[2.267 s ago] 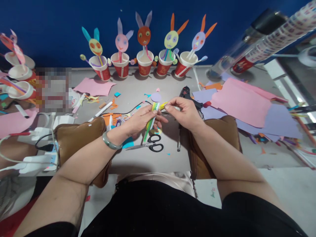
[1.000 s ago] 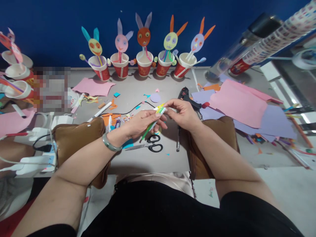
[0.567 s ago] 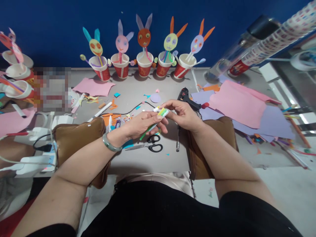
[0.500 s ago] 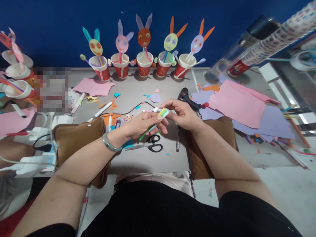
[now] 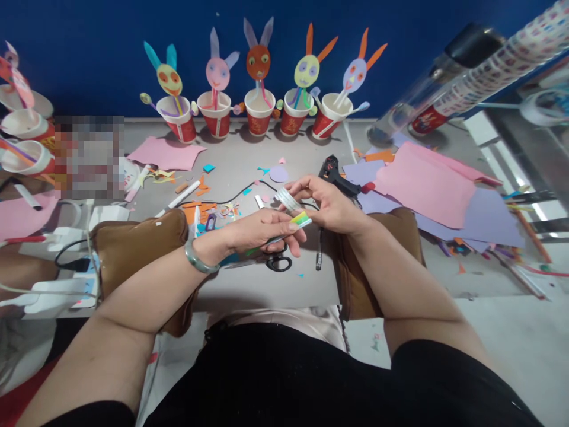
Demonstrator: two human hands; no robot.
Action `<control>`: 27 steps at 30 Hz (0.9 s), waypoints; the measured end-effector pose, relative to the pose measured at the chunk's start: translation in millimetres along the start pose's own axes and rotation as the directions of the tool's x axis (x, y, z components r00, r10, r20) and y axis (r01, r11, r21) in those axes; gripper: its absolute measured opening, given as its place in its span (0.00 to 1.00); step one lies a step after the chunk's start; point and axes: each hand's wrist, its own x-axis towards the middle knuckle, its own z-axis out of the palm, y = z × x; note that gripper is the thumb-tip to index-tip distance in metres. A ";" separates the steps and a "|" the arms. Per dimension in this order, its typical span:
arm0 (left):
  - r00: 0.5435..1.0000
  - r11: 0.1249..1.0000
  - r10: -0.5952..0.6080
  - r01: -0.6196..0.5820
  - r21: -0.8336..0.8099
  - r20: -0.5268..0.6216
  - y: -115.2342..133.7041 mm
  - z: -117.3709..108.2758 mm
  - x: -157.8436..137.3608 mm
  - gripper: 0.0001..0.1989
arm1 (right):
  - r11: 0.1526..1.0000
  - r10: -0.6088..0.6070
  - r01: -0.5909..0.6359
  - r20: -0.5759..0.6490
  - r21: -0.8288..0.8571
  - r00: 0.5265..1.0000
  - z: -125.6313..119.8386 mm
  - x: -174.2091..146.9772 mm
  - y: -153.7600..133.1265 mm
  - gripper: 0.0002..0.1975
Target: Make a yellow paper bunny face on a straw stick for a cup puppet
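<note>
My left hand (image 5: pixel 267 227) is closed on a slim green, yellow and white packet (image 5: pixel 301 220), whose end sticks out past the thumb. Between the fingers of my right hand (image 5: pixel 333 203) is a small whitish strip with grey printed lines (image 5: pixel 287 200). It lies close above the packet; whether the two are joined I cannot tell. Black-handled scissors (image 5: pixel 279 263) lie under my left hand, which partly covers them. A black hot glue gun (image 5: pixel 338 179) rests just beyond my right hand, and a dark pen (image 5: pixel 319 255) lies below it.
Several red paper cups (image 5: pixel 259 118) with paper rabbit faces line the blue back wall. Pink paper (image 5: pixel 427 184) and lilac sheets are piled at right. Coloured scraps (image 5: pixel 200 210) lie at left. Brown cushions (image 5: pixel 137 252) sit under both forearms. Power strips and cables (image 5: pixel 66 290) crowd the left edge.
A whitish printed strip now shows in my right fingers, above the packet. My left hand has tilted the packet and moved slightly down. The camera view has shifted a little.
</note>
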 end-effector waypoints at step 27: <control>0.995 0.994 -0.098 0.098 -0.042 -0.001 7.5 -0.2 -4.8 0.23 | 0.905 -0.266 0.198 -0.138 -0.376 0.954 3.1 -1.9 1.9 0.13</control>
